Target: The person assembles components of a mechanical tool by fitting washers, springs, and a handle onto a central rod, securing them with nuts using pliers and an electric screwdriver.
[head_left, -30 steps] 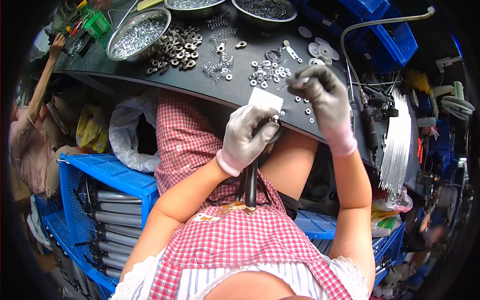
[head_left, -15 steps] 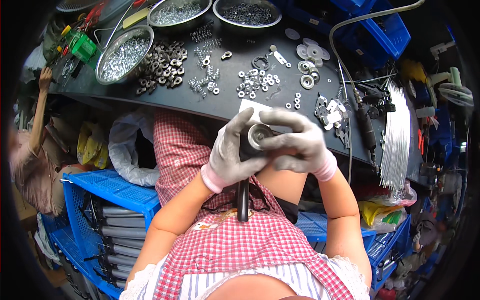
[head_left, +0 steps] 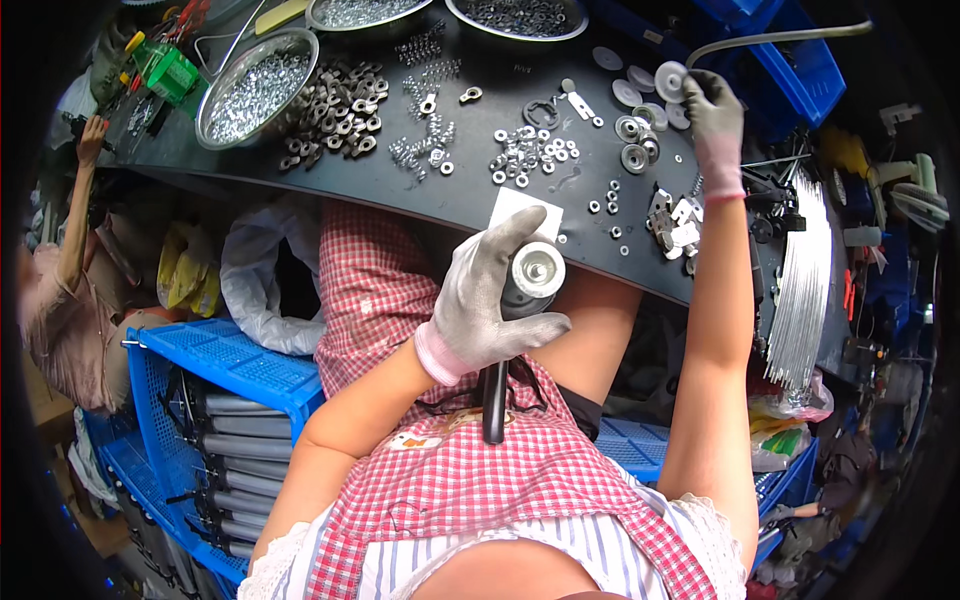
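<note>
My left hand [head_left: 478,298] curls around a dark upright cylinder whose top carries a round metal cap with a central stud [head_left: 537,271]. Its thumb and forefinger stand apart beside the cap. Below it, a black bar [head_left: 494,405] reaches down over my checked apron. Stretched out to the far right of the bench, my right hand [head_left: 715,120] pinches the edge of a pale round disc [head_left: 671,82]. More such discs [head_left: 627,93] lie just beside it. Nearer are several cupped metal rings [head_left: 635,157]. Both hands wear grey gloves with pink cuffs.
The dark bench [head_left: 400,205] bears nuts [head_left: 530,155], springs [head_left: 432,140], brackets [head_left: 345,110] and metal plates [head_left: 680,222]. Metal bowls [head_left: 207,125] line its back. Thin rods [head_left: 797,290] lie right, beneath a bent hose [head_left: 790,38]. A blue crate [head_left: 225,352] stands left; another person's hand [head_left: 92,140] is beyond.
My right hand has left the cylinder and moved forward and right to the discs, taking hold of one. The cylinder's top now shows a pale cap with a stud. My left hand stays around it.
</note>
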Tool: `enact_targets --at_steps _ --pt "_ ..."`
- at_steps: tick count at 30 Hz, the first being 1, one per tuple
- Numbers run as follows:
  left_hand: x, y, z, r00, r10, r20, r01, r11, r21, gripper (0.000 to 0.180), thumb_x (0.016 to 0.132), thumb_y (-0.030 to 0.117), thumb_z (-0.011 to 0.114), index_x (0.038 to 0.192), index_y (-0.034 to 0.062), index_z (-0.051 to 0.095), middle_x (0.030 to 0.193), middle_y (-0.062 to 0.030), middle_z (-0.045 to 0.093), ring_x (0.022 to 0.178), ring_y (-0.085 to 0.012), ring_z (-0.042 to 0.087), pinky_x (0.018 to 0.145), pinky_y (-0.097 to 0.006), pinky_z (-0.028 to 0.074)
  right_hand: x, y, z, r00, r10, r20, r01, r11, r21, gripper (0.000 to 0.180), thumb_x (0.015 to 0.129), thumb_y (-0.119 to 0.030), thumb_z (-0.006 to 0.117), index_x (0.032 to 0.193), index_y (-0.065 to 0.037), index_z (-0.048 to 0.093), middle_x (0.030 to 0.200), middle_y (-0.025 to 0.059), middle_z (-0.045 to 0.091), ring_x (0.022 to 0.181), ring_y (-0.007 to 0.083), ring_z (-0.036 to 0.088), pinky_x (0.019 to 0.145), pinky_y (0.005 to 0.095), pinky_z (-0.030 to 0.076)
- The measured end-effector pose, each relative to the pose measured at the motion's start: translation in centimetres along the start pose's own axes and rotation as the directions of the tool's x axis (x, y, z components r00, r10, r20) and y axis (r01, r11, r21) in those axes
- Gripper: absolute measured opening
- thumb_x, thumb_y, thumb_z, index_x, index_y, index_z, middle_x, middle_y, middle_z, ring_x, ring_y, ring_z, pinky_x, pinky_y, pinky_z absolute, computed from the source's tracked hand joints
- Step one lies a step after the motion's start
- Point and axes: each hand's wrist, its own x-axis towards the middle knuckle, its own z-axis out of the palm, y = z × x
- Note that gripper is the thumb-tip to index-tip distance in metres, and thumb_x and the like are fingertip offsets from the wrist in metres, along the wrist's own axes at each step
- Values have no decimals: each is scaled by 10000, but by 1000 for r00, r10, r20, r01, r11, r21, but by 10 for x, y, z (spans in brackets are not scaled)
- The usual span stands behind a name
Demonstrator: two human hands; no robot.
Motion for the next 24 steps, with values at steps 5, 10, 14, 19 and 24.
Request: enact_targets --at_steps 5,10,14,19,24 --pt "-2 -2 3 997 -27 -77 16 991 -132 1018 667 453 825 1434 46 294 1068 -148 613 929 -294 624 838 -398 490 -131 -139 -1 775 -42 631 -223 916 334 214 882 -96 579 1043 45 585 890 50 630 784 92 575 724 245 484" --pt "-1 12 -1 988 -153 -10 145 955 -260 1076 652 442 852 1462 56 257 1151 -155 580 1032 -275 600 905 -386 476 -161 -148 -3 752 -33 658 -146 966 215 221 858 -86 585 1061 0 561 838 79 630 775 69 581 722 251 487" --pt "-1 6 4 984 -177 -33 168 969 -180 735 662 259 820 1273 48 470 1006 -127 637 876 -260 647 796 -357 504 -159 -142 -4 743 12 669 -147 978 146 218 854 -86 604 1047 9 570 818 89 642 771 79 594 724 243 495" --pt "1 9 11 966 -236 -109 202 945 -257 580 621 208 817 1113 63 546 910 -111 654 794 -277 659 710 -360 513 -125 -79 33 822 -109 559 196 976 -98 198 836 -140 663 977 -2 664 925 118 656 886 227 647 805 324 507" --pt "1 2 14 981 -156 -119 132 974 -181 597 606 225 839 1104 74 546 873 -101 646 768 -285 652 696 -366 510 -123 -56 68 868 -80 490 333 826 -454 295 775 -267 715 900 -5 661 1001 162 595 976 318 602 866 400 483"
